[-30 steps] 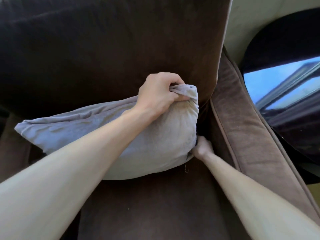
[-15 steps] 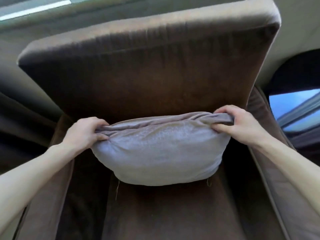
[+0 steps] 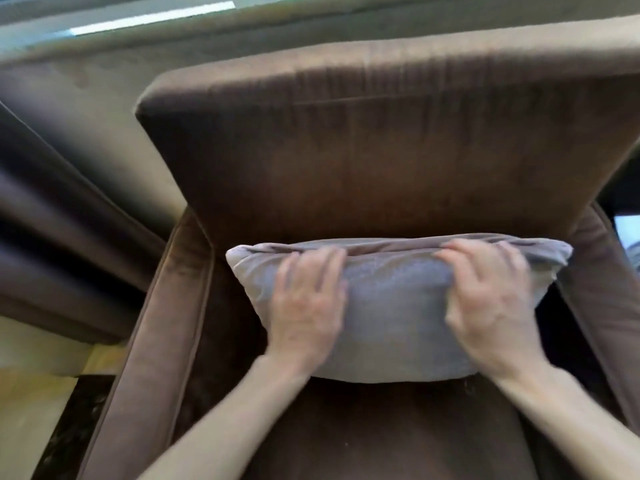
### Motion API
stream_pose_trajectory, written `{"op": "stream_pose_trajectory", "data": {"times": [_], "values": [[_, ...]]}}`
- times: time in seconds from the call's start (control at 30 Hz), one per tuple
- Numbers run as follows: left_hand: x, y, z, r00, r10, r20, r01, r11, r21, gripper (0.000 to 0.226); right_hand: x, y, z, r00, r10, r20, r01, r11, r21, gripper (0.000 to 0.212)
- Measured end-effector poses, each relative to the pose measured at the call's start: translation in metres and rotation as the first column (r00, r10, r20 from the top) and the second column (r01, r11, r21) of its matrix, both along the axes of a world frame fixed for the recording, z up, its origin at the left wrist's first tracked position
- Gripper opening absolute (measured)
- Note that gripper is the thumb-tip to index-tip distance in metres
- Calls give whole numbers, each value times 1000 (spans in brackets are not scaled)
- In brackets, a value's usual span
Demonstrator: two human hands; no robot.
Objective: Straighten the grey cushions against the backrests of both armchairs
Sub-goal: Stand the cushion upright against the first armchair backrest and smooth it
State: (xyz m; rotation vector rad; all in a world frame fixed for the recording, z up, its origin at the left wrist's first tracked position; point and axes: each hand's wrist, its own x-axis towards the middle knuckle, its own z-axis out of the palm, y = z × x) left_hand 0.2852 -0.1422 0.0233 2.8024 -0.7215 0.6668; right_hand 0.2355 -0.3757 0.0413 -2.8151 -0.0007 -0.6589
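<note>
- Far left: dark grey-brown pleated curtain (image 3: 52, 216) hangs beside the chair. Below it, a strip of pale wooden floor (image 3: 24, 403) and the edge of a dark patterned rug (image 3: 72, 431).
- Left armrest (image 3: 152, 334) of the brown velvet armchair: padded, with a piped seam running along its inner edge. Nothing rests on it.
- My left hand (image 3: 306, 306): laid palm-down on the left half of the soft grey rectangular fabric cushion (image 3: 394, 306). Fingers point up toward the cushion's top edge and appear only lightly bent; the frame is motion-blurred, so I cannot tell whether they pinch the fabric or merely press on it.
- Grey cushion: stands on its long edge on the brown seat (image 3: 381, 434), roughly centred between the armrests, its top seam touching the lower part of the tall brown backrest (image 3: 398, 161). Its left top corner sticks out clear of my hand; the bottom edge bulges forward over the seat.
- My right hand (image 3: 491, 306): on the right half of the cushion, fingers curled over the top edge, with the fabric gathered in folds beneath them, thumb against the front face.
- Right armrest (image 3: 609, 306): same brown velvet, just beside the cushion's right corner.
- Far right: a bright pane (image 3: 628, 233), partly cut off by the frame; details unclear.
</note>
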Motion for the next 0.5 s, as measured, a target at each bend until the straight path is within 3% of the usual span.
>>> {"op": "stream_pose_trajectory", "data": {"times": [0.07,0.13,0.3,0.5], "values": [[-12,-21,-15,992,-125,1,124,990,61,50,-1,38,-27,991,131,-24,-132,989,-60,48],[-10,-27,-33,987,-161,0,159,978,133,52,5,51,-56,985,159,-71,-167,977,-135,52],[32,17,-64,981,-191,23,168,911,377,57,25,9,-90,990,125,-69,-142,909,-392,53],[57,96,-48,988,-133,83,72,852,519,58,8,-77,-74,982,17,-187,-99,892,-441,64]]}}
